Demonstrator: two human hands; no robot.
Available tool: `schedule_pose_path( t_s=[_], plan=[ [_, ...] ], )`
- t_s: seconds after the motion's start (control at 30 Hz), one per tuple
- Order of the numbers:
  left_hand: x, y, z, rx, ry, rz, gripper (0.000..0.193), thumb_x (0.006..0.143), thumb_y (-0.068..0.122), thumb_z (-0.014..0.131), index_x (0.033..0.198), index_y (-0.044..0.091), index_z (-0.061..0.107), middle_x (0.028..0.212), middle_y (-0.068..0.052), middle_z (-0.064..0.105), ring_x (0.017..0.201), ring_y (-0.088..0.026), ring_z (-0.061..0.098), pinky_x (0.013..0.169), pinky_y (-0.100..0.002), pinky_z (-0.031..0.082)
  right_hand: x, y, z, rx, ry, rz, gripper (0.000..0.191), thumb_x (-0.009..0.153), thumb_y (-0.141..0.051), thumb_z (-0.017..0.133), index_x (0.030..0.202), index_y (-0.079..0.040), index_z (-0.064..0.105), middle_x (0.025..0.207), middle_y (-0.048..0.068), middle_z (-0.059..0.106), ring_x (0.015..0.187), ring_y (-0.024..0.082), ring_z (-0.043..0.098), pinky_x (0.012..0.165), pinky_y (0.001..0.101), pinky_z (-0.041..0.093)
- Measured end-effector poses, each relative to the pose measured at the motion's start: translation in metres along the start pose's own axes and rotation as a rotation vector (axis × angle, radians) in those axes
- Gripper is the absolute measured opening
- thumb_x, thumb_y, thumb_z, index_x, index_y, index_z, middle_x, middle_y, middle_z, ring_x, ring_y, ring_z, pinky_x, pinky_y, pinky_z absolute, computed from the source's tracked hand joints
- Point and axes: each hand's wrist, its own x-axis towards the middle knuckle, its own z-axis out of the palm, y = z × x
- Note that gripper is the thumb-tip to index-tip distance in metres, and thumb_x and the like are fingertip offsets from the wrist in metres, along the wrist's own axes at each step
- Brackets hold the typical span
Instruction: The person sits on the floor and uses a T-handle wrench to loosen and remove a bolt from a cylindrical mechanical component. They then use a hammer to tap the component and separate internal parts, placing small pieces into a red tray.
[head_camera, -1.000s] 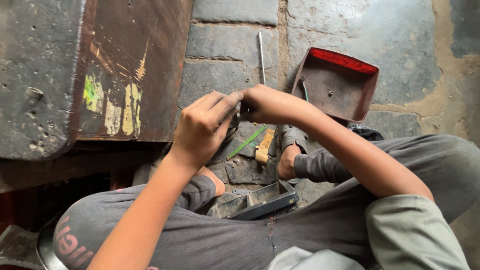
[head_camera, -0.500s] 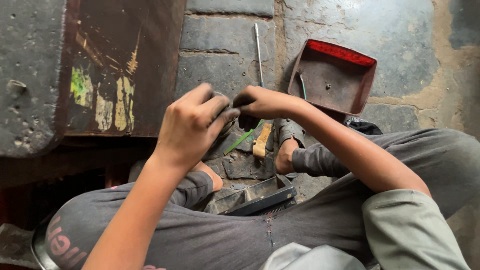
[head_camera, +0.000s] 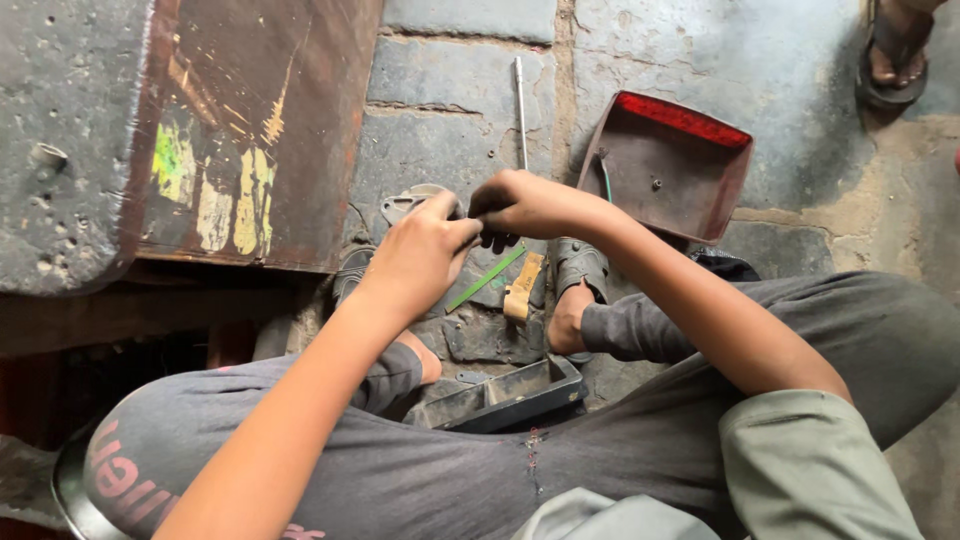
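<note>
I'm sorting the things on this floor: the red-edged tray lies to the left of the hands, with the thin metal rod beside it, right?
Not quite: the head view shows the red-edged tray to the right of the hands. The thin metal rod does lie beside it.

The left hand (head_camera: 418, 255) and the right hand (head_camera: 520, 205) meet fingertip to fingertip above a grey stone-paved floor (head_camera: 450, 90), pinching something small and dark that cannot be made out. Just beyond the hands lies a flat grey metal plate (head_camera: 408, 203). A thin steel rod (head_camera: 520, 110) lies beside a rusty tray with a red rim (head_camera: 665, 165). A green strip (head_camera: 488, 277) and a wooden handle (head_camera: 522, 287) lie below the hands.
</note>
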Motion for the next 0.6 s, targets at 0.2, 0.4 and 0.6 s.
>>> schedule_pose_path(
  t_s=[0.2, 0.4, 0.6],
  plan=[
    [0.001, -0.001, 0.0, -0.039, 0.034, -0.05, 0.021, 0.084, 0.017, 0.076, 0.101, 0.006, 0.07, 0.096, -0.013, 0.065, 0.091, -0.038, 0.065, 0.077, -0.048, 0.053, -0.001, 0.01, 0.004, 0.111, -0.035, -0.026, 0.015, 0.092, -0.007, 0.065, 0.102, 0.004, 0.069, 0.085, 0.008, 0.076, 0.076, 0.013, 0.073, 0.068, 0.0298, 0.061],
    [0.002, 0.004, 0.002, 0.074, 0.078, 0.008, 0.017, 0.084, 0.017, 0.079, 0.091, 0.006, 0.069, 0.092, -0.011, 0.064, 0.093, -0.035, 0.064, 0.078, -0.047, 0.052, -0.001, 0.011, 0.003, 0.055, -0.002, 0.005, 0.014, 0.093, -0.009, 0.065, 0.095, 0.005, 0.068, 0.081, 0.009, 0.076, 0.073, 0.013, 0.073, 0.066, 0.0306, 0.06],
    [0.002, 0.001, 0.004, 0.125, 0.123, 0.08, 0.018, 0.079, 0.016, 0.08, 0.088, 0.005, 0.069, 0.092, -0.012, 0.063, 0.098, -0.034, 0.061, 0.081, -0.046, 0.052, -0.011, -0.01, 0.0, -0.088, 0.064, -0.057, 0.017, 0.091, -0.013, 0.068, 0.097, 0.003, 0.069, 0.08, 0.01, 0.076, 0.071, 0.015, 0.073, 0.067, 0.0337, 0.059]
  ],
)
